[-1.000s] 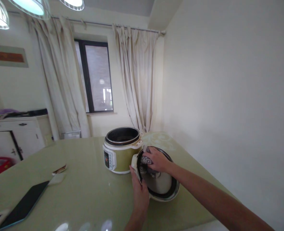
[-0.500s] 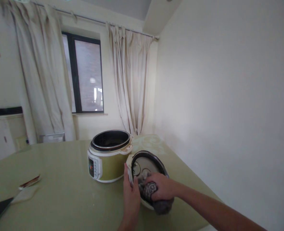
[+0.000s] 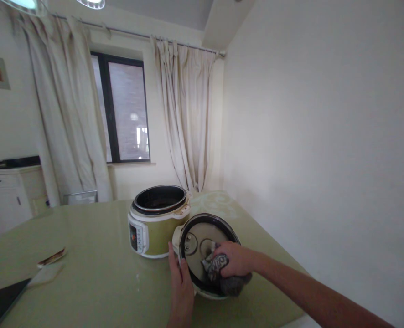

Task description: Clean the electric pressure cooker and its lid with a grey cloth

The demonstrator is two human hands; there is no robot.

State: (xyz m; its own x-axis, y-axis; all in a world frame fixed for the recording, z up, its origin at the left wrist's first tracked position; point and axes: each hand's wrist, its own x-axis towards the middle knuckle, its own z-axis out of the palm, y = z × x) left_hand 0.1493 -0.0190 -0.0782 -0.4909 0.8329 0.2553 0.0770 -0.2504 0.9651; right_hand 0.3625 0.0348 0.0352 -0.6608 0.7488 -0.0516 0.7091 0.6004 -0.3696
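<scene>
A pressure cooker lid [image 3: 197, 248] is held tilted on the table, its metal underside with a dark sealing ring facing me. My left hand [image 3: 182, 284] grips the lid's left rim, thumb on the near side. Bunched in my right hand [image 3: 236, 258] is a grey patterned cloth [image 3: 215, 268], pressed against the lower right of the lid's inside. Just behind and left of the lid stands the green and white electric pressure cooker [image 3: 159, 232], uncovered, with a dark interior and a control panel on its left front.
On the left of the green table [image 3: 99, 255] lies a cleaver-like tool [image 3: 8, 296] with a dark blade and a pale handle. A white wall [image 3: 308, 136] borders the table's right side. A white cabinet [image 3: 5, 191] stands at the far left.
The lid has turned to show more of its underside. My right hand has moved the cloth slightly right across it. The left hand has shifted a little left along with the rim.
</scene>
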